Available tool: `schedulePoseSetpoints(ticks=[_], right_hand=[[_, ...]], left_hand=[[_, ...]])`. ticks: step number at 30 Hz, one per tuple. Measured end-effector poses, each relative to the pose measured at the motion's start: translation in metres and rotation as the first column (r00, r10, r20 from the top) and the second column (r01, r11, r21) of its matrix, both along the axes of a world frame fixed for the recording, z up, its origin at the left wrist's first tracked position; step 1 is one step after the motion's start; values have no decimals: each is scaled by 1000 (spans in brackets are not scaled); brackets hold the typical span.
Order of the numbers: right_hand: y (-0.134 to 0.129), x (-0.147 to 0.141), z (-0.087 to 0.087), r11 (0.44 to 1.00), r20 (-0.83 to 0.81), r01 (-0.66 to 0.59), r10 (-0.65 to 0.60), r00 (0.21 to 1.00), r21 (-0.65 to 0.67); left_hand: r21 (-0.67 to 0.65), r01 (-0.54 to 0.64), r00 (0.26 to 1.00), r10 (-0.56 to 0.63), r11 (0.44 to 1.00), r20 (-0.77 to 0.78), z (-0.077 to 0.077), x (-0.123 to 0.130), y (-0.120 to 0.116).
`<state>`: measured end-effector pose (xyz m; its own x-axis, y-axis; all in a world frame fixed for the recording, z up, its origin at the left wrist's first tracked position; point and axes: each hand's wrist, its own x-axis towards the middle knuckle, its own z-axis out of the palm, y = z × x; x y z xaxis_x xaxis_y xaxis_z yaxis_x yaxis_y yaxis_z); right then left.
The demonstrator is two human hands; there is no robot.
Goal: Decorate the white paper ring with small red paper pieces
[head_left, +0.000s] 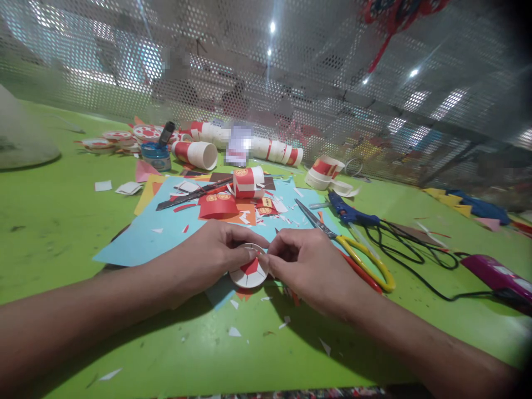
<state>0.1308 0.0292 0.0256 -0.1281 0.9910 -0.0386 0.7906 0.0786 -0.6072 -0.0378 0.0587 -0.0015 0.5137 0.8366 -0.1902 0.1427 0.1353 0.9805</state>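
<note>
Between my two hands is a small white paper disc (243,280) with dark lines and a red patch, like the bottom of a paper cup. My left hand (211,252) is closed on its left and upper side, the thumb lying over its face. At its right edge, my right hand (310,266) pinches with thumb and index finger. Whether a tiny piece sits in that pinch is hidden. Just beyond lie cut red paper cup pieces (218,205) and a cup section (248,183). Yellow-handled scissors (366,260) rest right of my right hand.
Light blue paper sheets (145,233) lie beneath scattered scraps. A blue glue gun (351,211) trails a black cord to a purple power strip (496,274). Farther back are a blue jar (156,158), paper cups (195,154) and a perforated screen (249,72).
</note>
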Motion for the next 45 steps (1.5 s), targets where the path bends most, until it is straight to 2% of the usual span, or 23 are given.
schedulePoseSetpoints(ticks=[10,16,20,27,33,40,45], right_hand=[[0,0,-1,999,-14,-22,22,1000,25],[0,1,-2,999,-4,-14,14,1000,31],[1,3,-5,999,-11,-10,10,1000,33],[1,4,-4,999,-42,-22,24,999,43],[3,3,-1,1000,-90,-1,-1,996,-24],[5,3,-2,998,-157,10,-20,987,-64],[7,4,-5,982,-250,23,-70,966,-187]], left_hand=[[-40,-33,999,33,999,-5,2,2,0],[-141,-3,982,30,990,185,1,-2,-1],[-221,0,968,56,975,243,-1,-2,0],[-135,20,988,1,991,153,-1,-3,2],[-170,39,985,-9,985,172,1,-2,1],[-199,-6,977,48,980,210,2,0,0],[-155,-17,978,48,988,201,3,-1,1]])
